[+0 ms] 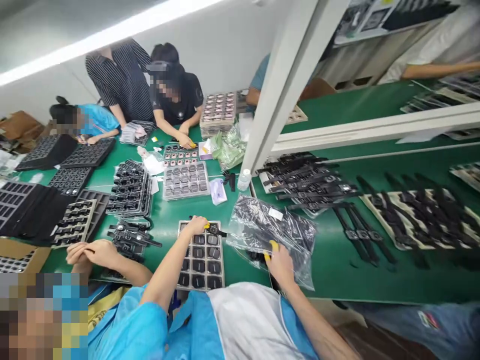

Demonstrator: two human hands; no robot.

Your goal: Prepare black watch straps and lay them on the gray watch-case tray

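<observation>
My left hand (pixel 198 226), with yellow finger covers, grips a black watch (pixel 214 229) above the upper part of a tray (pixel 224 260). Dark square pieces sit in the tray's compartments. My right hand (pixel 280 262) also has yellow finger covers. It is at the near edge of a clear plastic bag (pixel 296 230), thumb and forefinger a little apart. Dark items (pixel 256 257) lie beside these fingertips, partly under the plastic; their kind is unclear.
Stacked watches (pixel 307 180) and a strapped-watch tray (pixel 408 220) lie right. A small clear bottle (pixel 245 180) stands near a white post (pixel 279 85). Left are a co-worker's clasped hands (pixel 93 252) and more watch trays (pixel 129 187). Other people work across the green table (pixel 168 227).
</observation>
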